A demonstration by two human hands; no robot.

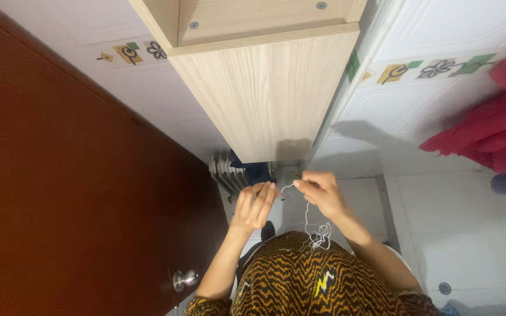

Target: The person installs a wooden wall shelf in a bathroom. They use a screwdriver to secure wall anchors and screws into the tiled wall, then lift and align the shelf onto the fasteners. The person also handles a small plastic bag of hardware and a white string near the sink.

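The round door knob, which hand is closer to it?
Left. The left hand is raised above and to the right of the round door knob on the brown door. The right hand, pinching a white thread, is farther right, beyond the left hand.

Single head view, steeply downward, close.

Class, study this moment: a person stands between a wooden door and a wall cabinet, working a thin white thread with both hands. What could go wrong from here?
1. The white thread hangs in a loose tangle below the right hand; it may well knot further when pulled.
2. The left hand seems to grip only the thread's tip, so it could slip free.
3. The wooden cabinet hangs close above the hands, so raising them might bump it.
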